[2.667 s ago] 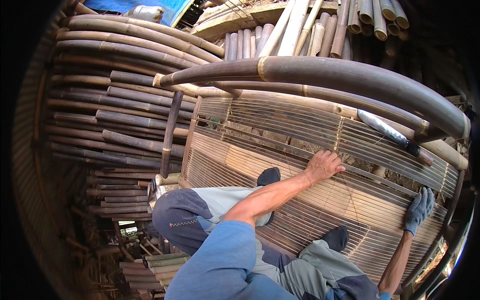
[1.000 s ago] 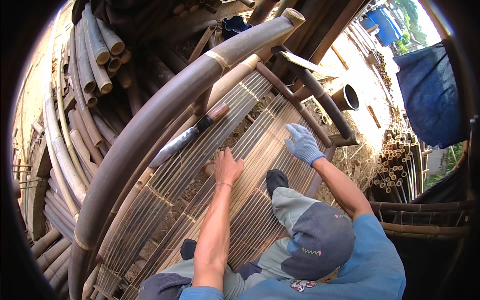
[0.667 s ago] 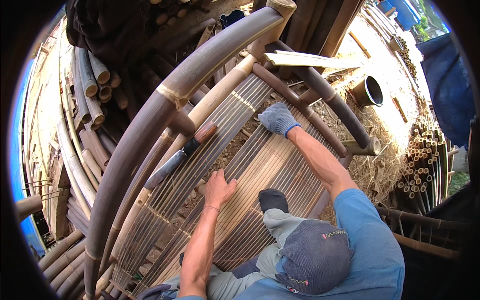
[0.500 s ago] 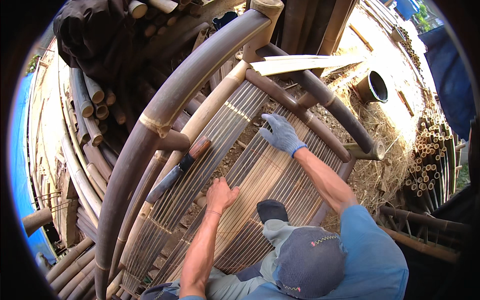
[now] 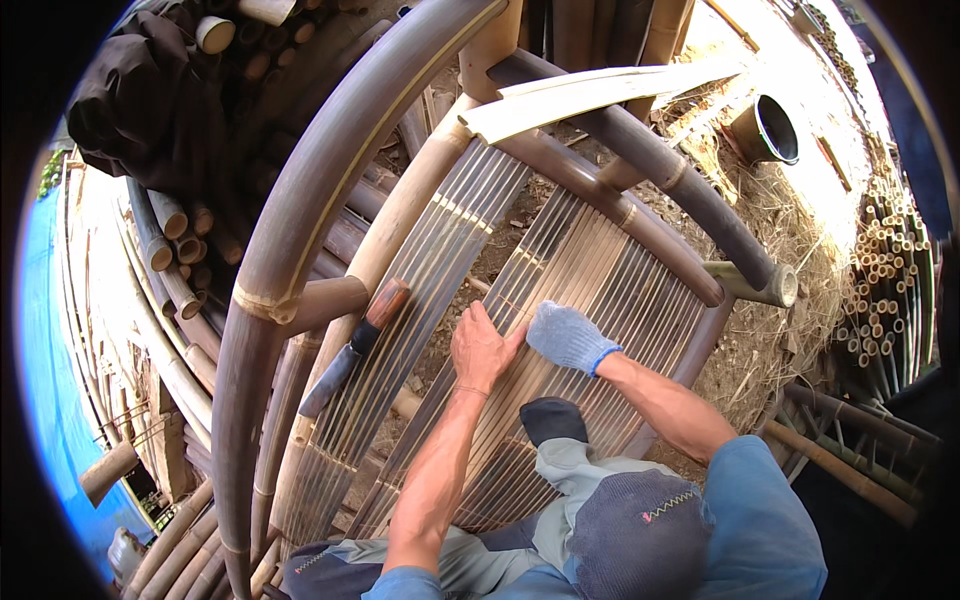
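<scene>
My bare left hand (image 5: 482, 350) rests at the inner edge of a bamboo slat panel (image 5: 575, 265), its fingers bent and closed, with the thumb toward the right. Close beside it, my right hand (image 5: 570, 338), in a grey-blue knit glove with a blue cuff, is curled shut over the same slats. Whatever either hand pinches is too small or hidden to make out. Thin reddish ties cross the slats near the hands. To the left, a knife (image 5: 355, 345) with a wooden handle and dark blade lies on a second slat strip (image 5: 440, 255), across a gap.
Thick dark bamboo poles (image 5: 290, 200) frame the slats. A split bamboo piece (image 5: 600, 88) lies across the far end. My dark-socked foot (image 5: 553, 420) rests on the panel. Bamboo stacks (image 5: 885, 270) stand right, a black bucket (image 5: 763, 130) far right, and a dark cloth (image 5: 150, 90) far left.
My right hand has come down and nearer from the far slats, closing beside my left hand. My left hand has moved slightly away and right. The view has shifted a little.
</scene>
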Action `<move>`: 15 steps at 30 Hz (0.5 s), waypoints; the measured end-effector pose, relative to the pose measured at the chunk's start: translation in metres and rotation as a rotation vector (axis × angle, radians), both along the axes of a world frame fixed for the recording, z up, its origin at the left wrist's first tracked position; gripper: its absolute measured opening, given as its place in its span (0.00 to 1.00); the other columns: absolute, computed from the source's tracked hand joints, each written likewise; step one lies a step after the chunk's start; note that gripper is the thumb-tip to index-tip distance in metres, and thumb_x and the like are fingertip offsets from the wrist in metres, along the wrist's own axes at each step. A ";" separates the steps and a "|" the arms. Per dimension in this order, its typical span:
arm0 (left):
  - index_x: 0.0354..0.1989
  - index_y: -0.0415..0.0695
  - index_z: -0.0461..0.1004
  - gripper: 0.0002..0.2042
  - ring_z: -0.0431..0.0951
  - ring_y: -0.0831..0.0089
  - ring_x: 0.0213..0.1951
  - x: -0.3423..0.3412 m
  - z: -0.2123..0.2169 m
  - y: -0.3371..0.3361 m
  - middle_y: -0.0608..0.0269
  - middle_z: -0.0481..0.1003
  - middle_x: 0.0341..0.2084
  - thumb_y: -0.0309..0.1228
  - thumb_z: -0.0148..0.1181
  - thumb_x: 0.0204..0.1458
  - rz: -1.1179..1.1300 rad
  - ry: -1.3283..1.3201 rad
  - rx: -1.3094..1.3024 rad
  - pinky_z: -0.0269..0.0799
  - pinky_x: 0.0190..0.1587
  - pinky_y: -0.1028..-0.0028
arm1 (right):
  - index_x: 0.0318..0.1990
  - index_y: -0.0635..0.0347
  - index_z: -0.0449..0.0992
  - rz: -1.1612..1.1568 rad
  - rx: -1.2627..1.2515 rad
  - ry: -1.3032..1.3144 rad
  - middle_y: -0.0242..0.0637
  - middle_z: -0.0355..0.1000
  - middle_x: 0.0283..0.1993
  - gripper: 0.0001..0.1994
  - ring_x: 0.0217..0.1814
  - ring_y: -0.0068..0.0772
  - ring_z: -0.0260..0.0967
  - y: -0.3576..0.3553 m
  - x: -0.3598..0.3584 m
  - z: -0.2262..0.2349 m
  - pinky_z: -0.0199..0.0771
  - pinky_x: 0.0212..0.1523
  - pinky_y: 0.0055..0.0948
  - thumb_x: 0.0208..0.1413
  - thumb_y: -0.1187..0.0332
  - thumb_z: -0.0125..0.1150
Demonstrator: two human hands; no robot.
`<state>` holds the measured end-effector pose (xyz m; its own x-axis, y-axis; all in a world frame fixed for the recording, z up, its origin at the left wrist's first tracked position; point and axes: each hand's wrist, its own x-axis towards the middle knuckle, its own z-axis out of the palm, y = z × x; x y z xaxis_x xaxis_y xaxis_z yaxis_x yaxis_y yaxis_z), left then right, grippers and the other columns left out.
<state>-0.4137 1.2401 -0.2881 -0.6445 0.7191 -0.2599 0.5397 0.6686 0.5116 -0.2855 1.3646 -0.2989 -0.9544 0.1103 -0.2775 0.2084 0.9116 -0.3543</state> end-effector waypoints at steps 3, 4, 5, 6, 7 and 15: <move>0.37 0.36 0.73 0.31 0.78 0.42 0.38 0.001 -0.005 0.010 0.40 0.77 0.31 0.60 0.56 0.54 0.149 0.047 0.015 0.72 0.42 0.47 | 0.39 0.64 0.77 -0.041 -0.409 0.285 0.43 0.75 0.33 0.09 0.35 0.45 0.76 0.012 0.005 0.048 0.78 0.35 0.40 0.57 0.67 0.59; 0.35 0.36 0.74 0.31 0.79 0.41 0.38 -0.003 -0.008 0.013 0.39 0.77 0.31 0.60 0.52 0.56 0.220 -0.021 -0.043 0.73 0.42 0.47 | 0.42 0.64 0.77 -0.049 -0.524 0.360 0.43 0.76 0.36 0.10 0.38 0.44 0.77 0.019 0.007 0.071 0.80 0.38 0.38 0.58 0.68 0.58; 0.34 0.36 0.75 0.32 0.79 0.40 0.38 -0.007 -0.011 0.016 0.37 0.78 0.31 0.60 0.49 0.58 0.276 -0.083 -0.093 0.73 0.42 0.46 | 0.44 0.64 0.77 0.010 -0.529 0.399 0.43 0.76 0.38 0.10 0.40 0.43 0.77 0.034 0.011 0.097 0.80 0.41 0.36 0.60 0.69 0.57; 0.35 0.36 0.78 0.29 0.78 0.37 0.40 -0.013 -0.014 0.017 0.33 0.78 0.34 0.54 0.42 0.62 0.324 -0.191 -0.094 0.73 0.45 0.47 | 0.45 0.65 0.77 -0.078 -0.469 0.364 0.43 0.76 0.41 0.10 0.42 0.42 0.77 0.050 0.017 0.125 0.81 0.43 0.34 0.61 0.70 0.56; 0.36 0.35 0.78 0.28 0.78 0.37 0.41 -0.020 -0.016 0.018 0.32 0.78 0.35 0.51 0.42 0.62 0.349 -0.221 -0.081 0.72 0.46 0.47 | 0.44 0.65 0.77 -0.088 -0.259 0.376 0.43 0.76 0.41 0.09 0.42 0.41 0.77 0.078 0.012 0.142 0.81 0.44 0.34 0.61 0.70 0.56; 0.40 0.28 0.75 0.24 0.71 0.33 0.52 -0.052 -0.037 0.017 0.24 0.71 0.47 0.39 0.40 0.57 0.282 -0.504 -0.179 0.65 0.57 0.48 | 0.23 0.51 0.78 -0.345 0.668 0.131 0.35 0.72 0.30 0.08 0.36 0.34 0.72 0.125 -0.095 0.069 0.73 0.39 0.39 0.53 0.69 0.58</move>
